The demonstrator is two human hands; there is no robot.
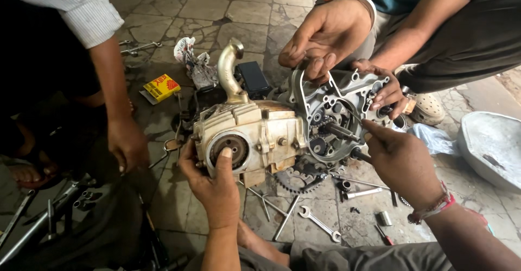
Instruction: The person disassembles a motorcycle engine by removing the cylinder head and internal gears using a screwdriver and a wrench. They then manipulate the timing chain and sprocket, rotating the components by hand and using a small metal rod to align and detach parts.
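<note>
Fingers point(227, 152) of the left hand point(213, 187) are spread wide over the near end of the motorcycle engine point(255, 135): the thumb presses on the round cover of the cylinder head, and the others curl around its left side, so this hand steadies the engine and grips no loose thing. The engine lies on the tiled floor point(217, 10), about in the middle of it.

The right hand point(399, 160) is closed around a dark tool point(359, 154). Its tip goes toward the shaft point(342, 131) inside the open crankcase point(339, 116). I judge that this step goes well when the left hand holds the block firm against turning, and when the tool stays straight in line with the shaft, without slipping onto the gears near it.

Spanners point(317, 223), a cross wrench point(266, 200) and small sockets point(384, 218) lie on the floor near the knees. A sprocket point(296, 180) shows under the engine.

Farther away, two hands of another person point(325, 35) touch the far rim of the crankcase. A third person's hand point(127, 143) hangs at the left, holding nothing. A yellow box point(160, 86) and a crumpled rag point(192, 59) lie toward the far left.

What kind of tool it is I cannot tell; the palm covers its handle. The gears are small and dark. A grey basin point(491, 146) is cut off by the right edge.
</note>
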